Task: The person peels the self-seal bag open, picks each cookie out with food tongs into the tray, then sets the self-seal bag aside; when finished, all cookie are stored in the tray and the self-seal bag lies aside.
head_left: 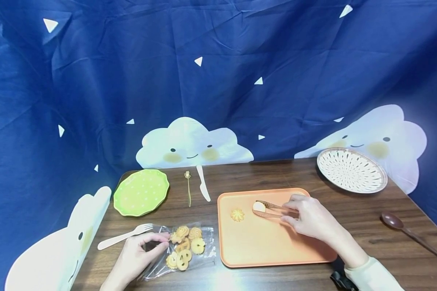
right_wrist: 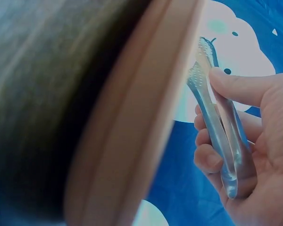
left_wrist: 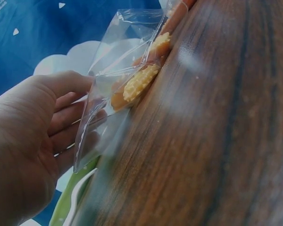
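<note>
My right hand (head_left: 307, 216) grips a pair of tongs (head_left: 271, 215) over the orange tray (head_left: 240, 254). Between the tongs' tips sits a small round pale cookie (head_left: 259, 207). The right wrist view shows thumb and fingers wrapped around the tongs (right_wrist: 221, 127), whose ends are dimpled. Left of that cookie, a flower-shaped cookie (head_left: 237, 215) lies on the tray. My left hand (head_left: 140, 252) pinches the left side of a clear plastic bag (head_left: 208, 246) holding several cookies (head_left: 183, 258), some pretzel-shaped. In the left wrist view, fingers show through the bag's film (left_wrist: 92, 117).
A green scalloped plate (head_left: 142, 193), a pale fork (head_left: 125, 236), a small gold spoon (head_left: 189, 190) and a white knife (head_left: 203, 184) lie to the left and back. A white patterned plate (head_left: 351, 169) and a brown wooden spoon (head_left: 393, 221) are at right. A blue curtain (head_left: 218, 93) hangs behind.
</note>
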`<action>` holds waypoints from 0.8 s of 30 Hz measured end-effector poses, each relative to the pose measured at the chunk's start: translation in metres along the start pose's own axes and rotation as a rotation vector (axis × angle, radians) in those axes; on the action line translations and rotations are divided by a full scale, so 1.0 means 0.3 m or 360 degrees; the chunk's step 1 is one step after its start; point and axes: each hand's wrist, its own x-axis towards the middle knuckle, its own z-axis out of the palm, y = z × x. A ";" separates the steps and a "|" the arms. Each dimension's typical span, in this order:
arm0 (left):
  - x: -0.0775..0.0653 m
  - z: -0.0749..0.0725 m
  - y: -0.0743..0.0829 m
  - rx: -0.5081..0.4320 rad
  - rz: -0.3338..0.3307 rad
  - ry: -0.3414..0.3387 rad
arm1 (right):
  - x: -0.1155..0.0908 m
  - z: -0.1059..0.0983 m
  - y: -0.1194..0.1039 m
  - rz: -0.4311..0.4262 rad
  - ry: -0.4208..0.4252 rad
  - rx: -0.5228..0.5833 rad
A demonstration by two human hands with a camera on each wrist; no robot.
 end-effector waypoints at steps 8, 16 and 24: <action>-0.001 -0.002 0.011 -0.0010 -0.0016 -0.0003 | 0.004 -0.012 -0.002 0.0086 -0.0040 0.0002; -0.002 -0.007 0.030 -0.0022 -0.0009 0.0007 | 0.042 -0.020 -0.063 -0.0003 -0.0040 0.0077; -0.003 -0.006 0.018 -0.0023 -0.0005 0.0003 | 0.101 0.024 -0.204 -0.0210 -0.0175 0.0296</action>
